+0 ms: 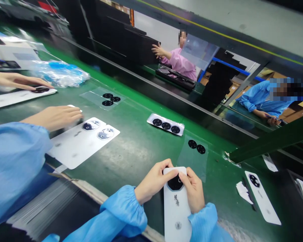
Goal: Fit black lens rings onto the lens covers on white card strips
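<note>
Yeah, left hand [154, 178] and right hand [195, 190] grip a white panel [175, 213] by the tabletop [131, 148]'s near edge, probably seating its black disc [175, 184], so next likely wants even pressure

On the counter [136, 158], at its near side, one panel [170, 215] is between the left hand [155, 178] and the right hand [195, 188], and a disc [175, 184] is on its far end. Just behind it there is a film sheet [189, 164], which carries two discs [200, 149]. Farther back, to the left of this sheet, lies a strip [149, 119] with three discs [166, 126] on it. To the left of the hands are the side-by-side panels [75, 148], and behind these a plastic bag [63, 75]. On the right side lies another panel [267, 205], with a paper scrap [243, 192] near its left edge.
</note>
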A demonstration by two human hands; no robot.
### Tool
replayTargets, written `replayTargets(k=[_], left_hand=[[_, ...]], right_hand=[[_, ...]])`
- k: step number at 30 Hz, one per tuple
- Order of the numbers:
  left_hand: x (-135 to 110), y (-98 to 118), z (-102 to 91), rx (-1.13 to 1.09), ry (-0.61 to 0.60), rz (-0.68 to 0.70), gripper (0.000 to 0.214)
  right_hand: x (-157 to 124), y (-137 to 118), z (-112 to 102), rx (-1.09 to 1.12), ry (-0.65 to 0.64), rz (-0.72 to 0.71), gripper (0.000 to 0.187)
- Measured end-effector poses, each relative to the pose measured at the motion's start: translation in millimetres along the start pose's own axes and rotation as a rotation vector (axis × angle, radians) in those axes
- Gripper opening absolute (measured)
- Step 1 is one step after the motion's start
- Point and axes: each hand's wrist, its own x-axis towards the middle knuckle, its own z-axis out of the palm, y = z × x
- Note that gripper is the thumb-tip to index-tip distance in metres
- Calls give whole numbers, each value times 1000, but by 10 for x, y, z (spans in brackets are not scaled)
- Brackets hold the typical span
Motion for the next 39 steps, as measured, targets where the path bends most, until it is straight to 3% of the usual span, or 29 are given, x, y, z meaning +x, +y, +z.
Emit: replayTargets(k=[8, 11, 20, 28, 39], left_hand=[[46, -18, -63, -135, 142, -5, 36], [74, -21, -126, -200, 176, -9, 37], [45, 37, -61, -293, 123, -37, 42], [27, 51, -55, -279, 80, -49, 49], [20, 64, -56, -276, 61, -49, 51]], right_hand=[[-39, -183, -19, -63, -34, 26, 41], [-157, -209, -75, -13, -43, 130, 41], [-416, -67, -84, 248, -33, 265, 39], [-473, 53, -44, 241, -104, 203, 42], [-454, 110, -39, 206, -108, 180, 40]])
